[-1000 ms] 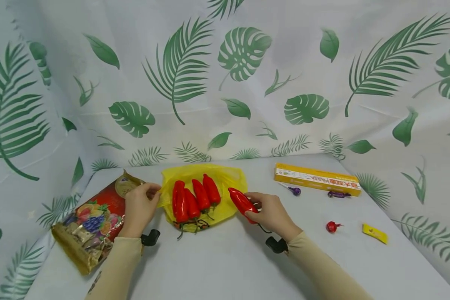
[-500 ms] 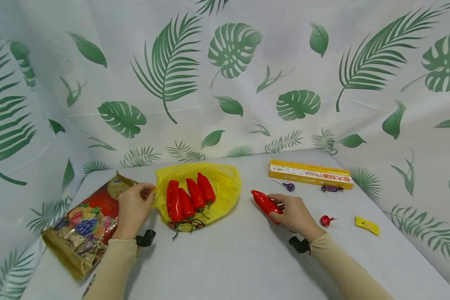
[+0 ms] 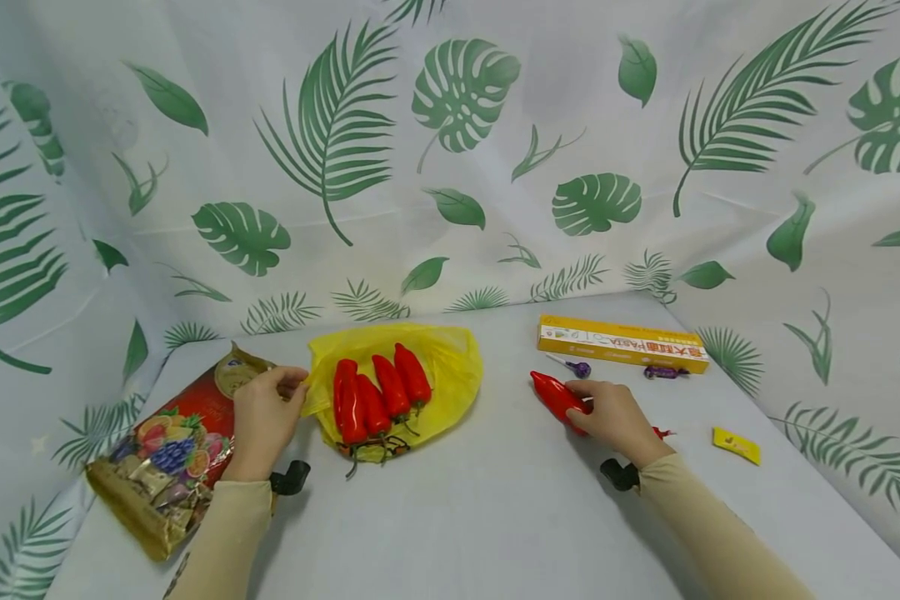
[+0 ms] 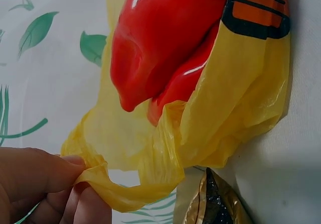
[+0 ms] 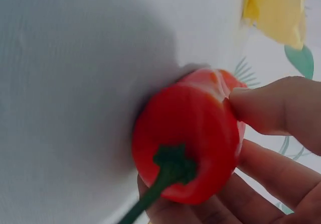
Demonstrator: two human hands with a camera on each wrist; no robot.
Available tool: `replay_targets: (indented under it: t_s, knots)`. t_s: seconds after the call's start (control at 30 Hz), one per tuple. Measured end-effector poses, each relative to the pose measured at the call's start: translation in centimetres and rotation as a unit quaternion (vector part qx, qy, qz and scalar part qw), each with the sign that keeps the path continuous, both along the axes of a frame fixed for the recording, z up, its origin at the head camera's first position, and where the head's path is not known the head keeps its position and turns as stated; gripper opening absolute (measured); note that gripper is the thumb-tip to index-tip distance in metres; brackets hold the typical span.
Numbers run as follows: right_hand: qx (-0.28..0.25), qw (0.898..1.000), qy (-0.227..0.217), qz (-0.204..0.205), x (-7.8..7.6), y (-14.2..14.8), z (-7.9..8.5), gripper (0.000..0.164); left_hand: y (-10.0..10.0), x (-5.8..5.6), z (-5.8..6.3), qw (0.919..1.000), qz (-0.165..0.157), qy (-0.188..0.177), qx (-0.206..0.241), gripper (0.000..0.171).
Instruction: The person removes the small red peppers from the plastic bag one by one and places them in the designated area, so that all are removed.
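Several red peppers (image 3: 351, 408) with green stems lie on a yellow plastic bag (image 3: 453, 392) left of the table's middle. My left hand (image 3: 264, 421) pinches a loop at the bag's left edge between thumb and fingers; the stretched yellow plastic (image 4: 140, 196) shows in the left wrist view. Away to the right of the bag, my right hand (image 3: 613, 417) grips a single red pepper (image 3: 558, 400), thumb on one side and fingers on the other. In the right wrist view that pepper (image 5: 185, 128) is low over the white table or touching it, its stem toward the camera.
A red and gold candy bag (image 3: 172, 458) lies under and beside the left forearm. At the back right is a yellow pasta box (image 3: 622, 343), with a purple lollipop (image 3: 581, 369) and a purple-wrapped candy (image 3: 666, 372) before it. Farther right lies a yellow packet (image 3: 737, 446).
My right hand has carried the red pepper to the right, away from the bag, and now partly covers the red-wrapped candy. My left hand still holds the bag's edge. The head view has shifted slightly.
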State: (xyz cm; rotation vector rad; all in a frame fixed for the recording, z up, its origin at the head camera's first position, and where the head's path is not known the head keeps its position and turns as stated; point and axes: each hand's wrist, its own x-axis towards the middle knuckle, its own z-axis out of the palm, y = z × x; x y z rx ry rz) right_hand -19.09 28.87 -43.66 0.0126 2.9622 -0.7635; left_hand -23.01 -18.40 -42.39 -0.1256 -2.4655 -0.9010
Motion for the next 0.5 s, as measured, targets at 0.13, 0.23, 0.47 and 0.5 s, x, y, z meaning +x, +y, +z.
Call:
replay_targets:
  t_s: [0.13,0.23,0.47,0.5]
  knots:
    - [0.015,1.000,-0.001,0.001,-0.29,0.28,-0.06,0.053,-0.03,0.06,-0.15,1.0000,-0.003,-0.002,0.002,0.010]
    - [0.015,1.000,-0.002,-0.008,-0.35,0.32,-0.06,0.052,-0.05,0.03,-0.22,1.0000,-0.005,0.002,0.003,0.010]
    - [0.014,1.000,-0.010,-0.025,-0.39,0.45,0.12,0.055,0.11,-0.09,-0.14,1.0000,-0.006,-0.002,0.004,0.010]
    - [0.015,0.999,-0.010,-0.026,-0.38,0.43,0.17,0.056,0.17,-0.10,-0.11,1.0000,-0.006,-0.004,0.004,0.011]
